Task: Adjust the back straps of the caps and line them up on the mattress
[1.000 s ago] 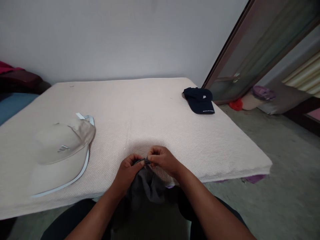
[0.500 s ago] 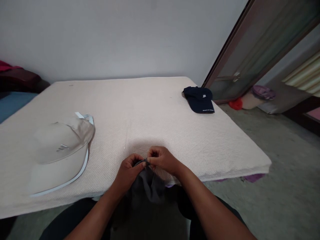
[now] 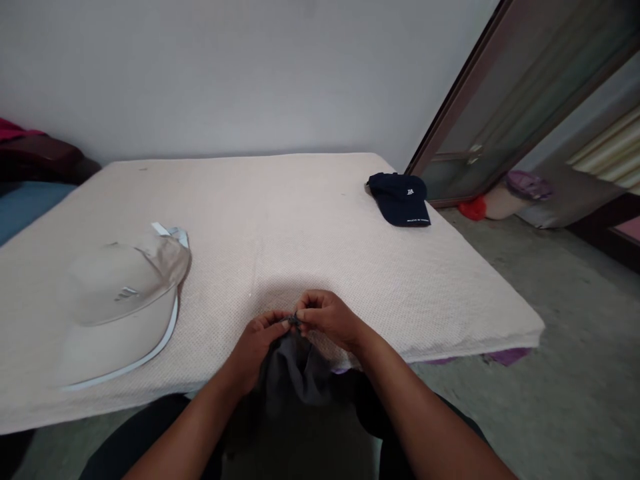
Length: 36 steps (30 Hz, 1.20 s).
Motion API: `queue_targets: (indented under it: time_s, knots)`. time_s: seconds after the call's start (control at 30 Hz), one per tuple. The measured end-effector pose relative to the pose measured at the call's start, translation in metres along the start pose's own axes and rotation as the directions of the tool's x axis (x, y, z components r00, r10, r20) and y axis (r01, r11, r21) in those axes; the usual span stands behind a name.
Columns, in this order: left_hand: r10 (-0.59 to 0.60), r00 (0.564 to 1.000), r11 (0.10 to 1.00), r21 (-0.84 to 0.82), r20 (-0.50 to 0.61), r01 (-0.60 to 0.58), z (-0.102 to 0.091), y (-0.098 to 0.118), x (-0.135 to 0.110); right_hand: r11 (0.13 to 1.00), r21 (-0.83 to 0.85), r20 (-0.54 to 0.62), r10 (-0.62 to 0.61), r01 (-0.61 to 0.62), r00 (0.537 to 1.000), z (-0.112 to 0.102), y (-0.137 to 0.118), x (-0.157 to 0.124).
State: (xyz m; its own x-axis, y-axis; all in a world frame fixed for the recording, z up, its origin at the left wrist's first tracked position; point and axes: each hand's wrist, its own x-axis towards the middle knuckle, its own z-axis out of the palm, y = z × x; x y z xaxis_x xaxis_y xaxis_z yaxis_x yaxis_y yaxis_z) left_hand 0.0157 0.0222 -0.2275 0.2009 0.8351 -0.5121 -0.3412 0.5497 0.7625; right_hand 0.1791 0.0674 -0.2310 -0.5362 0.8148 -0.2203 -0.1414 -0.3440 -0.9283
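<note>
A dark grey cap (image 3: 295,373) hangs over the near edge of the mattress (image 3: 280,220), in front of my lap. My left hand (image 3: 257,343) and my right hand (image 3: 327,319) meet at its top, both closed in a pinch on the cap's strap. The fingertips touch each other there. Most of the cap lies below my hands, between my forearms. A beige cap (image 3: 120,300) with a pale blue brim edge rests on the mattress to my left. A navy cap (image 3: 403,198) with white lettering sits at the far right corner.
The pale cover spreads over the low mattress against a grey wall. Dark red and blue bedding (image 3: 30,173) lies at the far left. A glass door (image 3: 505,100) leans at the right above a concrete floor (image 3: 575,347), with red and purple items (image 3: 500,200) by it.
My hands have drawn slightly closer together on the strap and shifted a little. The caps on the mattress have not moved.
</note>
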Motion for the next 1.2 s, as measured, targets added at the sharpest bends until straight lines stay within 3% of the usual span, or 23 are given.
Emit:
queue_targets:
  time_s: [0.27, 0.57, 0.77, 1.2]
  knots:
    - [-0.046, 0.999, 0.998, -0.03, 0.012, 0.047, 0.0, 0.002, -0.001, 1.0, 0.006, 0.017, 0.017, -0.017, 1.0, 0.0, -0.004, -0.002]
    - [0.118, 0.993, 0.957, 0.269, -0.03, -0.106, -0.002, 0.001, 0.0, 0.964, -0.264, 0.047, -0.004, 0.016, 0.999, -0.007, -0.003, -0.004]
    - [0.109, 0.994, 0.945, 0.312, -0.015, -0.099, -0.001, 0.001, 0.001, 0.9, -0.434, 0.046, -0.021, 0.039, 0.999, -0.009, -0.004, -0.005]
    - [0.104, 0.994, 0.931, 0.35, 0.017, -0.103, 0.0, 0.0, 0.003, 0.809, -0.585, 0.005, -0.073, 0.062, 0.997, -0.008, -0.008, -0.007]
